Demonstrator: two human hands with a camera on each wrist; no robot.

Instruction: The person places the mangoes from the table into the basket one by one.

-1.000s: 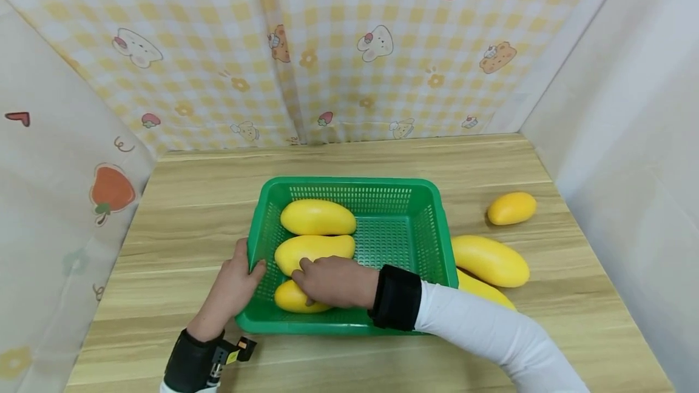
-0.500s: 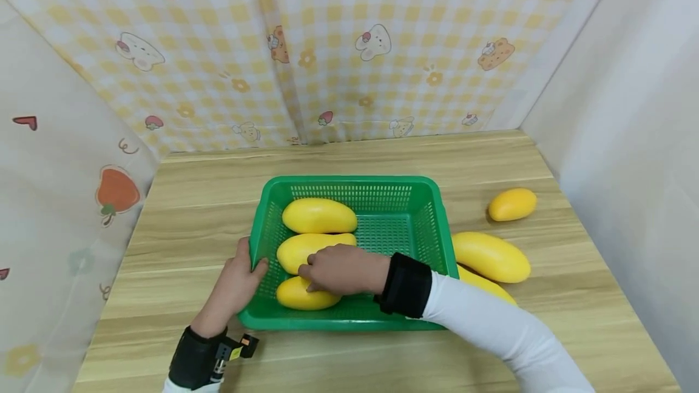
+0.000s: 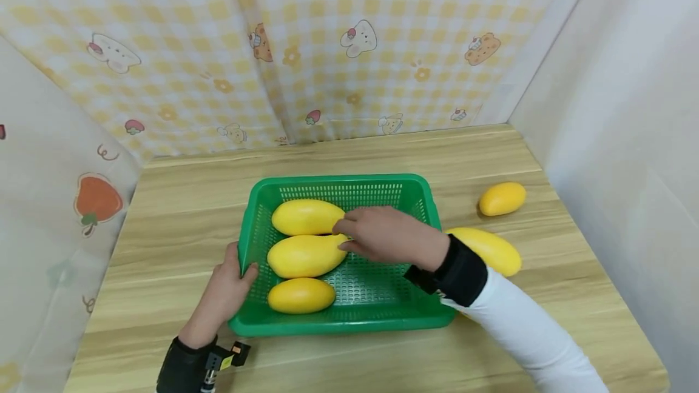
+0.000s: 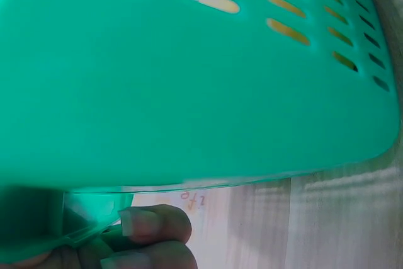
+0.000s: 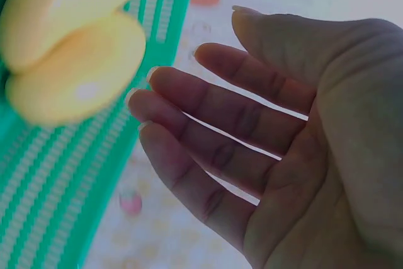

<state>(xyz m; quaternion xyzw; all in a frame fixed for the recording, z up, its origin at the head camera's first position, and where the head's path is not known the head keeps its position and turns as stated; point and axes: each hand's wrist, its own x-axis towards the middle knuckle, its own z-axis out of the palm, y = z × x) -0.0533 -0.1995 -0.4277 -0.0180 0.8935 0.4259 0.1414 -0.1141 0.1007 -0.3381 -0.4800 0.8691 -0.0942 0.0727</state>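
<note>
Three yellow mangoes lie in a column along the left side of the green plastic basket (image 3: 344, 326): a back mango (image 3: 303, 217), a middle mango (image 3: 303, 257) and a smaller front mango (image 3: 301, 296). My left hand (image 3: 225, 290) grips the basket's left rim, thumb inside; the left wrist view shows fingertips (image 4: 154, 223) curled under the rim. My right hand (image 3: 384, 234) is over the basket, its fingertips overlapping the right ends of the back and middle mangoes in the head view. In the right wrist view this hand's fingers (image 5: 227, 114) are loosely extended, holding nothing.
On the wooden table (image 3: 180, 199), right of the basket, lie a large mango (image 3: 488, 250) and, farther back, a small mango (image 3: 502, 199). Another yellow piece there is mostly hidden by my right arm. A checked curtain (image 3: 327, 77) hangs behind the table.
My right hand has let go of the front mango, which now lies in the basket, and has risen back and to the right. My left hand keeps its grip on the rim.
</note>
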